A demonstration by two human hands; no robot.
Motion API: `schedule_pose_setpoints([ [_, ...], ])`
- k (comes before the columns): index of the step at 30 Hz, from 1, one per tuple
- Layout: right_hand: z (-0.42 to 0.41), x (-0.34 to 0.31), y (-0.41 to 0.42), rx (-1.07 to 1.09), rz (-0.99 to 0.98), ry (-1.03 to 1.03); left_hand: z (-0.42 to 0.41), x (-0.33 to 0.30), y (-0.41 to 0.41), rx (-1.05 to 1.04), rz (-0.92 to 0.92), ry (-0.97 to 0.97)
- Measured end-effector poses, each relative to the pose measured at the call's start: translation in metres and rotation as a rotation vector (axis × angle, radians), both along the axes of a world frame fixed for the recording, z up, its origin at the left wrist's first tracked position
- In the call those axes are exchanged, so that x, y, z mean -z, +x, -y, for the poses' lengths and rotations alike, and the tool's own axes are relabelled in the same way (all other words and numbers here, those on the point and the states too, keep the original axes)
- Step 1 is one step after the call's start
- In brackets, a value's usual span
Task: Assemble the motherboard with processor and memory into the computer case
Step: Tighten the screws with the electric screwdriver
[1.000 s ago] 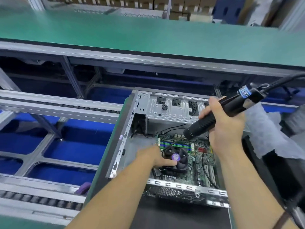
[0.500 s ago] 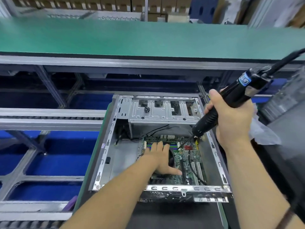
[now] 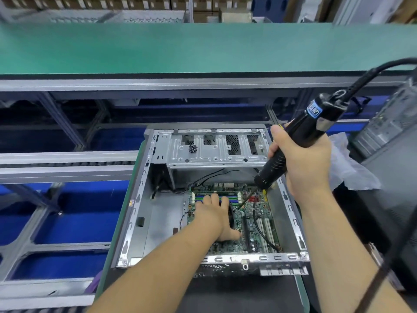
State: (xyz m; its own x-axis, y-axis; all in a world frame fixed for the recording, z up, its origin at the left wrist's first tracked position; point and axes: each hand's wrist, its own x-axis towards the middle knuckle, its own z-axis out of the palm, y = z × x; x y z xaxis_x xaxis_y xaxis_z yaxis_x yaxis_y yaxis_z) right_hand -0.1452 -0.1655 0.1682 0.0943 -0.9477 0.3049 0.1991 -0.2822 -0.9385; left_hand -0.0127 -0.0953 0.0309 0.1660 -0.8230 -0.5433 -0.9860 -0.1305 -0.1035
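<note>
An open grey computer case [image 3: 135, 224] lies flat in front of me. Inside it sits the green motherboard [image 3: 255, 213], with memory slots at its far end. My left hand [image 3: 214, 218] lies flat on the board and covers the processor fan. My right hand [image 3: 302, 161] grips a black electric screwdriver [image 3: 293, 145]. Its bit slants down and left, and the tip touches the board just right of my left fingers. A small cluster of screws [image 3: 193, 148] lies on the drive cage [image 3: 216, 150] at the case's far end.
A long green bench [image 3: 180, 48] runs across the back. Roller rails and blue bins [image 3: 67, 218] lie to the left. A second case [image 3: 388, 141] and crumpled white wrap [image 3: 354, 168] stand at the right. The screwdriver's cable [image 3: 383, 66] arcs up to the right.
My left hand slid from the fan's near edge to lie flat over it. The screwdriver came down and its bit now reaches the board. My view shifted, so the case sits more central.
</note>
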Motion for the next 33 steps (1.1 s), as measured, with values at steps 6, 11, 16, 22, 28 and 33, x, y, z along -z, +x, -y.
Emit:
schedule_pose_setpoints([
  [6, 0.003, 0.001, -0.003, -0.012, 0.022, 0.019, -0.002, -0.001, -0.004, -0.005, 0.054, -0.043],
  [11, 0.003, 0.002, -0.003, -0.031, 0.017, 0.012, -0.003, 0.0, -0.004, -0.004, 0.054, -0.057],
  [16, 0.005, 0.006, -0.001, -0.043, -0.002, -0.004, -0.003, 0.0, -0.003, 0.0, 0.043, -0.057],
  [22, -0.001, 0.004, 0.022, -0.193, -0.198, -0.116, -0.002, 0.007, -0.001, 0.039, 0.035, -0.07],
  [28, -0.007, 0.004, 0.042, -0.233, -0.214, -0.191, -0.006, 0.013, 0.007, 0.149, 0.013, -0.158],
  [33, -0.001, 0.016, 0.034, -0.283, -0.165, -0.201, -0.002, 0.018, 0.007, 0.175, -0.017, -0.144],
])
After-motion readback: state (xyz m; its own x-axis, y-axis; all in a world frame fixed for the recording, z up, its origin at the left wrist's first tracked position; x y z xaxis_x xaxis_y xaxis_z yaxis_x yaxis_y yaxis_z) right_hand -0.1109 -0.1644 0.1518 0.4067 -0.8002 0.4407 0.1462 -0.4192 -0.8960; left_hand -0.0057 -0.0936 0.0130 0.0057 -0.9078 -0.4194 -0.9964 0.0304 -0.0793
